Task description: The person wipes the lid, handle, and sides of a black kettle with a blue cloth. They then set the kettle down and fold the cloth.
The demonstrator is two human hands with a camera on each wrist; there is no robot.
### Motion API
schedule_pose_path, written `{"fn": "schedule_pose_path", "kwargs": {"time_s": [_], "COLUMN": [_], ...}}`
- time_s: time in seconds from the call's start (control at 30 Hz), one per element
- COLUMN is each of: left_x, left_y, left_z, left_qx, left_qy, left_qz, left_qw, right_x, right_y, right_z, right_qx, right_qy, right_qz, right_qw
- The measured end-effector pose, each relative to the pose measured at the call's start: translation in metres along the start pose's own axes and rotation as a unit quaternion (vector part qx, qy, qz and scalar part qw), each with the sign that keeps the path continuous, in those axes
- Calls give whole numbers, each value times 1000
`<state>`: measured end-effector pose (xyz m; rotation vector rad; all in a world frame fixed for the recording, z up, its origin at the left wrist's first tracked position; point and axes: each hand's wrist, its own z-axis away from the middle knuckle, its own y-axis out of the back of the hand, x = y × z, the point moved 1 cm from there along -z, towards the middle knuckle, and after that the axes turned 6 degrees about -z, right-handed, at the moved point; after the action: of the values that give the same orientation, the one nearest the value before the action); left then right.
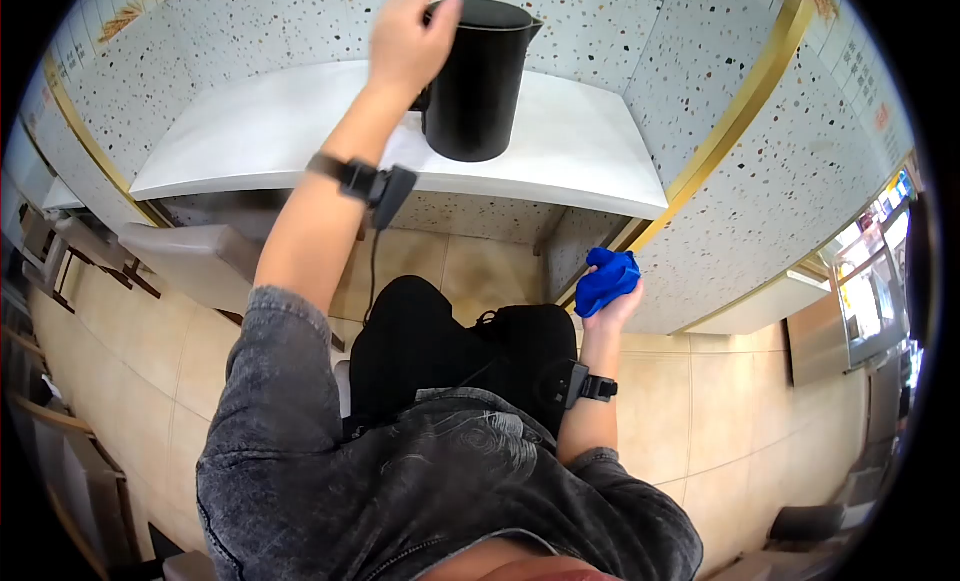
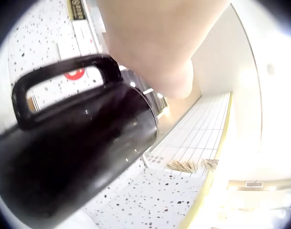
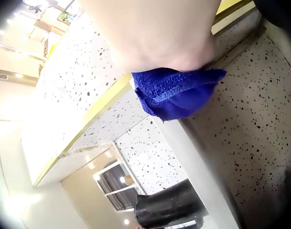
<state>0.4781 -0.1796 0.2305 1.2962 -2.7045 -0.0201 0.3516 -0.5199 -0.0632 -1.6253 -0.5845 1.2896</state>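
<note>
A black kettle (image 1: 475, 91) stands upright on a white counter (image 1: 270, 121), its spout to the right. Its handle (image 2: 64, 71) shows in the left wrist view. My left hand (image 1: 408, 43) is raised beside the kettle's lid on the left, overlapping its edge in the head view. In the left wrist view, the hand (image 2: 155, 52) appears above the handle and not round it; most of its fingers are out of sight. Low on the right, my right hand (image 1: 622, 309) grips a crumpled blue cloth (image 1: 607, 281) in front of the counter's right end.
A speckled panel with a gold edge (image 1: 735, 111) closes off the counter's right side. A grey chair (image 1: 195, 256) stands at the left front of the counter. A cable (image 1: 374, 266) hangs from the left wrist camera.
</note>
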Motion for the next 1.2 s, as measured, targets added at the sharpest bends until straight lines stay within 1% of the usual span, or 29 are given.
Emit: {"fn": "schedule_pose_path", "kwargs": {"time_s": [0.03, 0.1, 0.13, 0.17, 0.23, 0.27, 0.3, 0.37, 0.4, 0.43, 0.5, 0.53, 0.57, 0.63, 0.7, 0.73, 0.77, 0.8, 0.83, 0.9, 0.93, 0.97, 1.03, 1.07, 1.1, 1.17, 1.2], "left_x": [-7, -40, -56, -69, -83, -84, -90, -88, -89, -89, -91, -94, -97, -98, -97, -91, -85, -72, -68, -64, -53, -48, -42, -37, -32, -18, -9], "left_y": [16, 35, 39, 40, 39, 41, 37, 32, 25, 19, 7, 1, -4, -10, -11, -6, 0, 5, 8, 15, 18, 21, 27, 28, 29, 30, 30], "left_z": [10, 38, 56, 73, 102, 112, 119, 122, 123, 122, 116, 111, 107, 92, 84, 79, 77, 74, 77, 84, 84, 84, 84, 85, 85, 84, 83], "left_qx": [12, 7, -36, -74, -131, -163, -179, -208, -192, -186, -149, -126, -126, -84, -94, -124, -155, -138, -146, -163, -148, -153, -165, -170, -162, -161, -137], "left_qy": [29, 42, 129, 215, 292, 306, 304, 337, 348, 354, 331, 327, 332, 287, 308, 331, 352, 345, 346, 369, 393, 395, 393, 396, 402, 407, 424], "left_qz": [-16, -39, -25, -12, 70, 81, 111, 154, 183, 182, 234, 230, 232, 307, 277, 253, 229, 221, 222, 302, 352, 351, 340, 337, 321, 304, 273], "left_qw": [999, 998, 991, 974, 945, 934, 929, 905, 899, 898, 902, 908, 905, 904, 905, 900, 894, 902, 900, 864, 837, 835, 838, 837, 842, 846, 853], "right_x": [-1, -4, -2, 1, 7, 13, 18, 26, 28, 29, 31, 30, 29, 28, 28, 28, 28, 29, 30, 27, 26, 25, 21, 21, 23, 33, 40], "right_y": [0, -7, 2, 1, -8, -12, -19, -35, -40, -44, -51, -55, -59, -57, -53, -49, -47, -46, -52, -67, -73, -80, -110, -126, -130, -160, -180], "right_z": [2, 12, 9, 11, 10, 11, 14, 26, 30, 33, 37, 39, 42, 42, 38, 35, 30, 26, 27, 27, 24, 22, 25, 24, 17, 8, 6], "right_qx": [5, 31, 3, 2, 14, -4, -12, -10, -39, -42, -83, -80, -80, -72, -174, -165, -197, -229, -222, -209, -173, -167, -110, -97, -145, -173, -171], "right_qy": [-3, -35, -54, -56, -104, -88, -92, -122, -137, -141, -161, -162, -157, -151, -117, -115, -101, -87, -85, -101, -73, -74, -50, -25, -9, 26, 50], "right_qz": [-3, -40, -48, -48, -61, -55, -52, -89, -90, -83, -74, -68, -51, -32, -79, -79, -100, -121, -124, -152, -129, -130, -111, -116, -103, -97, -74], "right_qw": [1000, 998, 997, 997, 993, 995, 994, 988, 986, 986, 981, 981, 983, 985, 975, 976, 970, 962, 963, 961, 974, 974, 986, 988, 984, 980, 981]}}
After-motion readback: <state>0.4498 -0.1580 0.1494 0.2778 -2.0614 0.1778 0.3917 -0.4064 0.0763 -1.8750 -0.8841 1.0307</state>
